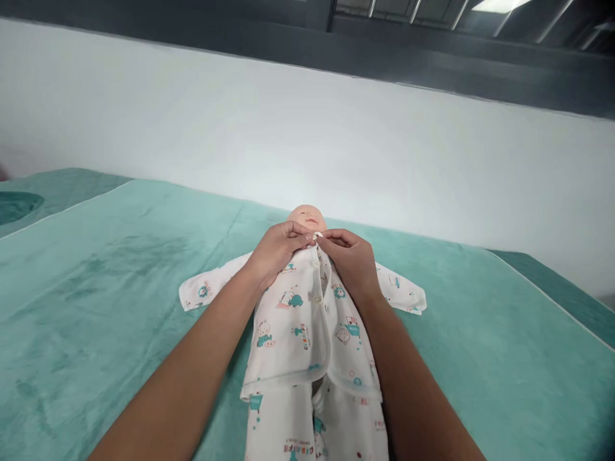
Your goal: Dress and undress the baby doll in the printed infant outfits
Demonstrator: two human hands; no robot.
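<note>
A baby doll (307,214) lies face up, dressed in a white printed baby shirt (293,320) and matching trousers (281,422). At the collar, my left hand (282,248) pinches the shirt's front edge near the top button. My right hand (350,256) pinches the opposite collar edge, and the fingertips of both hands almost meet under the doll's chin. A pale button (318,299) shows lower on the front, where the two shirt edges lie close with a gap at the chest. Both sleeves stretch out sideways.
A soft green cloth (120,307) covers the surface under the doll. Behind it rises a white wall (307,141) with a dark band along its top. Part of a darker green round shape (19,206) shows at the far left.
</note>
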